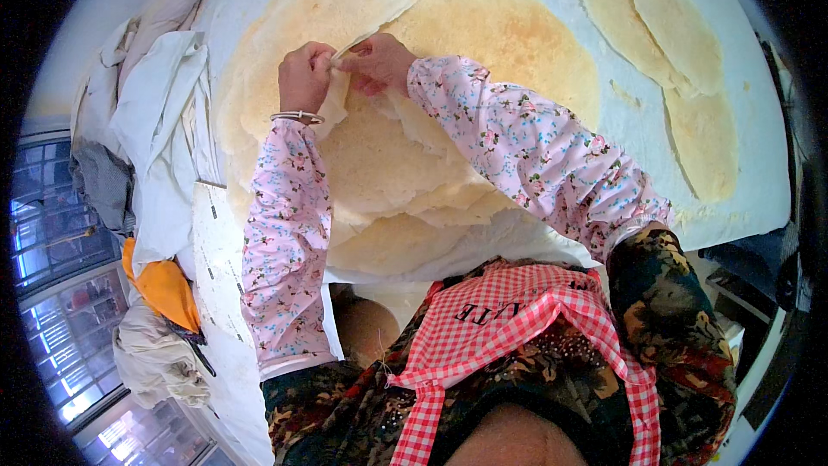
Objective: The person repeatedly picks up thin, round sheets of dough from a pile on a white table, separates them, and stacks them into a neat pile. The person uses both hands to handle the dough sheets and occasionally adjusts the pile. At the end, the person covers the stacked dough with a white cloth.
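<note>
A wide pile of thin, round flatbread sheets lies before me on a white cloth. With bent fingers, my left hand pinches the edge of the top sheet. My right hand grips that same edge just beside it, so the two hands nearly touch. Between them the edge is raised and creased, and a narrow flap hangs below the fingers. Torn, ragged layers show underneath, nearer to me. My fingertips partly hide the pinched edge.
Folded flatbread pieces lie on the white cloth at the right. Crumpled white cloths and an orange cloth lie along the left side, by a white board. Barred windows stand beyond them.
</note>
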Tool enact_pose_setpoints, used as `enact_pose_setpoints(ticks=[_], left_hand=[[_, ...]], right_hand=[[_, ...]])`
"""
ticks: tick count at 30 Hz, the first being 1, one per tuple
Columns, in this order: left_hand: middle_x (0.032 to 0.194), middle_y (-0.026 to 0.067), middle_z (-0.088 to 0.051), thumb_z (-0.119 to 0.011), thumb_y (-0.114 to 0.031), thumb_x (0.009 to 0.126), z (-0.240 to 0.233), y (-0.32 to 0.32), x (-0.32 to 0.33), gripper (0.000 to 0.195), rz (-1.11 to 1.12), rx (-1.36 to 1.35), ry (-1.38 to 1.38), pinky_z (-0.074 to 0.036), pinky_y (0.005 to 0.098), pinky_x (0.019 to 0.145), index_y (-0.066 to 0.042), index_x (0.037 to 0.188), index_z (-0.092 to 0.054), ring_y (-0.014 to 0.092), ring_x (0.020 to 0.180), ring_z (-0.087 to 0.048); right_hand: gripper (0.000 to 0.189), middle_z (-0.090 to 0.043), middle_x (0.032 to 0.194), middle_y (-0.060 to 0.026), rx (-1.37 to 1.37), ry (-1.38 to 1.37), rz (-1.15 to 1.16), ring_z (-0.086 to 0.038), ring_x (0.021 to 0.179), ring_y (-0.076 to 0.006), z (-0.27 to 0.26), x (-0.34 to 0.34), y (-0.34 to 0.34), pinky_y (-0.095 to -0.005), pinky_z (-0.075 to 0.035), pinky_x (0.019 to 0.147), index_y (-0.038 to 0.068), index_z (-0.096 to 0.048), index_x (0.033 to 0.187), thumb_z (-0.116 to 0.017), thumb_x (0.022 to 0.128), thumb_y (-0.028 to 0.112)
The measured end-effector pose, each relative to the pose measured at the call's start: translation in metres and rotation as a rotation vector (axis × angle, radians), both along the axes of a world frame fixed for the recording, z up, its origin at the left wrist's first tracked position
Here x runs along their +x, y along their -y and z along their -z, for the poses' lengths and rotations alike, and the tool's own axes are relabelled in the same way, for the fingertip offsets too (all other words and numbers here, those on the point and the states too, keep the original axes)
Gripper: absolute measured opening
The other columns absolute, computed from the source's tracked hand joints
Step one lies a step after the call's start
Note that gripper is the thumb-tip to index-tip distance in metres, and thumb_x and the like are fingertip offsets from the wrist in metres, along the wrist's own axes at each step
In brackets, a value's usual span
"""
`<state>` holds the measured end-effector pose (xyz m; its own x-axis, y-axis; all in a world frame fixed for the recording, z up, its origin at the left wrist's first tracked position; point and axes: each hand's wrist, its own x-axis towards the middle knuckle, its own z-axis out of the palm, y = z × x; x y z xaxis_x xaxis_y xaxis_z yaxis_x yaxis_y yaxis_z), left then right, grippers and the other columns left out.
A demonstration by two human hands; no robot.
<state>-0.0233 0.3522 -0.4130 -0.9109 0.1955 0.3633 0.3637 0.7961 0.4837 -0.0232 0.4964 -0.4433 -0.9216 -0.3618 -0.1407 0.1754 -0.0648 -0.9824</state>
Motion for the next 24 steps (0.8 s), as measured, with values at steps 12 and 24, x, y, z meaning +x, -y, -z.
enact_pose_setpoints(ticks=[12,24], left_hand=[[0.055,-0.0021,-0.048,-0.049,-0.012,0.076,-0.007,0.018,0.009,0.016,0.037,0.304,0.129,-0.034,0.0208,0.046,0.0,0.077,-0.059,0.005,0.05,-0.04],[0.076,0.0123,-0.06,-0.058,-0.032,0.068,-0.051,-0.029,0.008,0.043,-0.084,-0.232,-0.078,-0.044,0.0325,0.062,-0.004,0.099,-0.052,0.023,0.072,-0.058]], right_hand=[[0.034,-0.053,0.08,-0.0146,-0.438,0.411,0.47,-0.057,0.067,-0.0273,-0.017,-0.035,-0.032,-0.0335,-0.049,0.054,-0.003,-0.043,0.093,-0.04,0.082,0.029],[0.007,-0.056,0.071,-0.0085,-0.348,0.116,0.256,-0.056,0.058,-0.0174,-0.051,-0.021,-0.013,-0.0294,-0.049,0.048,0.002,-0.05,0.075,-0.055,0.071,0.006]])
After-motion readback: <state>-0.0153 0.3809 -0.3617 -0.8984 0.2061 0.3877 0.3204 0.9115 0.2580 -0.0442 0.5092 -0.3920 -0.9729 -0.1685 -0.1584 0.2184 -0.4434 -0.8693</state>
